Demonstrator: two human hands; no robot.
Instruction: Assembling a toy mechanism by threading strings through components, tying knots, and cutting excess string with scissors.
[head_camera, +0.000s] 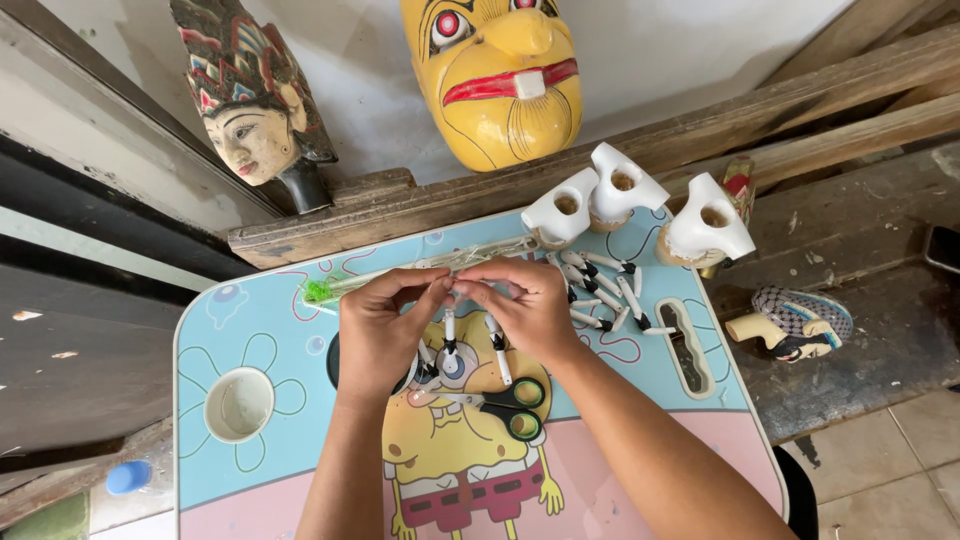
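Note:
Both my hands meet over the middle of a small cartoon-printed table. My left hand and my right hand pinch a thin clear string between their fingertips. Two white tooth-shaped beads with black caps, one bead and another, hang from the string below my fingers. Green-handled scissors lie on the table just below my hands. A pile of similar white pieces lies right of my right hand.
Three white carved pieces stand at the table's far edge. A yellow mask and a painted carved head lean on the wall. A small painted figure lies on the dark wooden bench at right. A green-tipped clear packet lies behind my hands.

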